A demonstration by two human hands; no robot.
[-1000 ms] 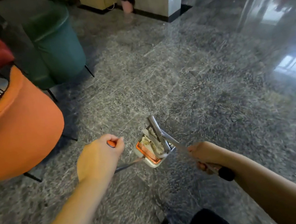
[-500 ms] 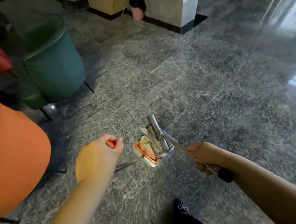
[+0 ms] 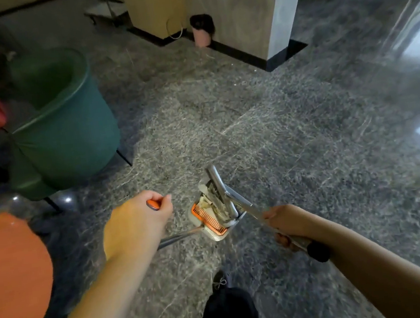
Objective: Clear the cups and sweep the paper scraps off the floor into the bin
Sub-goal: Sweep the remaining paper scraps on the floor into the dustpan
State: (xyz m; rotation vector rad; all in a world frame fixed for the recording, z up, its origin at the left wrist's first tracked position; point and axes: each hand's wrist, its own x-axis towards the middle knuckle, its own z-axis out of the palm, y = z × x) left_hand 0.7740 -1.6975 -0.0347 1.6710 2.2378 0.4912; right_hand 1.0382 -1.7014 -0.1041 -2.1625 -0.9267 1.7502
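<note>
Closer now to the pink bin [image 3: 201, 34], you carry the paper scraps [image 3: 214, 202] in the dustpan [image 3: 211, 219], left hand [image 3: 135, 226] gripping its handle, right hand [image 3: 284, 224] apparently clenched round the broom handle, and must tip them in.

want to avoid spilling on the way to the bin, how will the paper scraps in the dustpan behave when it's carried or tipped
The paper scraps look thin and crumpled, so probably very light and floppy, apt to flutter out. They lie loosely piled in the dustpan with the broom head against them, which likely pins them. Tipped, they should slide out easily, though some might catch on the orange comb.
</note>
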